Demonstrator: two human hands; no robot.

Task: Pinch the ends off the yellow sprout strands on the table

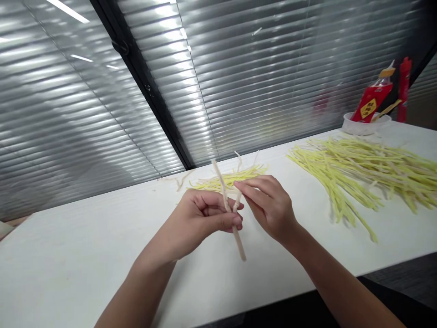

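A pale cream fuzzy strip (240, 246) is pinched between the thumb and fingers of my left hand (208, 216), near the middle of the view. Its lower end points down past my thumb, and above my grip it parts into a longer left piece and a shorter right piece. The fingertips of my right hand (269, 202) close on the tip of the shorter piece. Behind both hands, a small pile of yellow strips (218, 182) lies on the white table (85, 255).
A large heap of yellow and cream strips (362, 168) spreads over the right side. Beyond it, a clear plastic bowl (355, 126) holds a red-labelled bottle (373, 100), with a slim red bottle (404, 89) beside it. Blinds over glass (256, 82) stand behind the table.
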